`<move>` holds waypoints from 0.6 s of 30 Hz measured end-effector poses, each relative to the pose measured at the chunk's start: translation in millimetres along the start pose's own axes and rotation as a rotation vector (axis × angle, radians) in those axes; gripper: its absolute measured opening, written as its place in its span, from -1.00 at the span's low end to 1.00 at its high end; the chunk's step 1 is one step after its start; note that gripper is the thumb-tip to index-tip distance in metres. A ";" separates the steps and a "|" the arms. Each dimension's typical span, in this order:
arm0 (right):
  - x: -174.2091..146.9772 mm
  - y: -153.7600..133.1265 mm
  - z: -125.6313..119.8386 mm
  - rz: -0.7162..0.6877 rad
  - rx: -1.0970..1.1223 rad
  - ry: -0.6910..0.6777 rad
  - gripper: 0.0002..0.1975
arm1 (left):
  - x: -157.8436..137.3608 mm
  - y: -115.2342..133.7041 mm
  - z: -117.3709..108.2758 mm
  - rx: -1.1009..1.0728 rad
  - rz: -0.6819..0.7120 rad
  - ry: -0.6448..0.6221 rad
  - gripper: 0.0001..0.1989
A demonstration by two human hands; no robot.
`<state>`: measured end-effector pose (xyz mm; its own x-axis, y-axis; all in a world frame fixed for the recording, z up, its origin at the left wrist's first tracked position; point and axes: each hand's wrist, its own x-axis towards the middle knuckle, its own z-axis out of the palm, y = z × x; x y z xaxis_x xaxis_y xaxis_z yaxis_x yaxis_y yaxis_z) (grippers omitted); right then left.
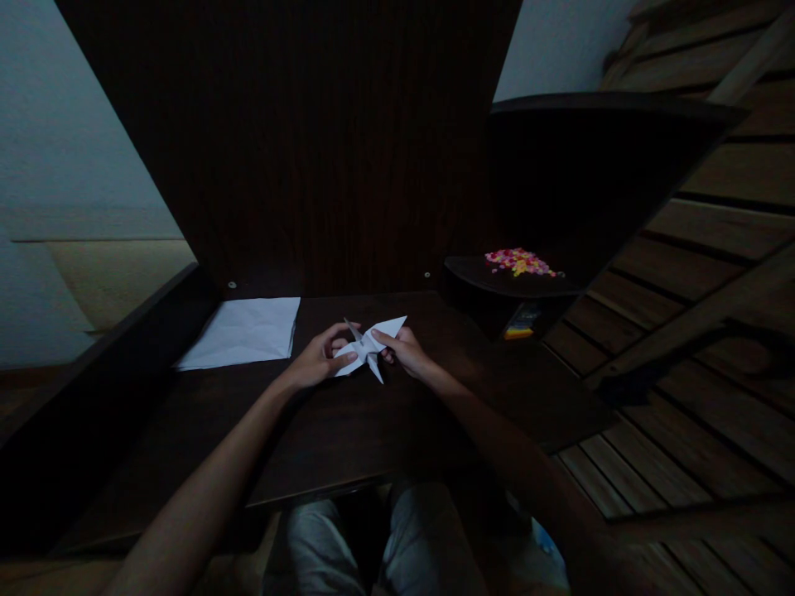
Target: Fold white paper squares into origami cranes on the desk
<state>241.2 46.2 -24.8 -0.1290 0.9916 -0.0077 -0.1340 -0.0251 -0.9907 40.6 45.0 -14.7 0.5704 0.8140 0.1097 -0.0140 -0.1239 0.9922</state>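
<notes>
A white origami crane [366, 346] is held between my two hands above the dark desk, its wings spread to either side and its two narrow points sticking up and down. My left hand [321, 354] pinches the left wing, thumb on top and fingers underneath. On the other side my right hand [402, 348] grips the right wing, with the thumb lying on the paper and the fingers curled below. Left of the crane, white paper sheets [248, 331] with faint creases lie on the desk.
At the right, a small curved shelf [509, 285] bears a heap of pink, red and yellow small pieces [520, 261]. Beneath it stands a yellow-and-dark item [520, 323]. A raised side board [99, 364] edges the desk at left. Wooden slats [701, 331] are at far right.
</notes>
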 end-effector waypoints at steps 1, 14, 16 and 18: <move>0.3 0.2 -0.3 0.011 0.005 0.003 -0.63 | -0.3 0.2 0.1 -0.003 0.002 -0.005 -0.38; 4.4 6.2 -2.7 0.074 0.131 -0.108 -0.75 | -3.9 8.5 10.9 -0.062 -0.107 0.017 -0.46; 4.7 8.2 -2.3 0.072 0.127 -0.116 -0.75 | -3.6 7.1 11.5 -0.074 -0.098 0.013 -0.50; 4.4 9.3 -1.5 0.070 0.125 -0.125 -0.74 | -3.4 5.5 12.1 -0.080 -0.086 0.014 -0.55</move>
<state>240.9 50.5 -34.3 -0.2620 0.9637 -0.0519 -0.2403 -0.1172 -0.9636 48.5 34.7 -10.4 0.5608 0.8276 0.0242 -0.0311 -0.0081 0.9995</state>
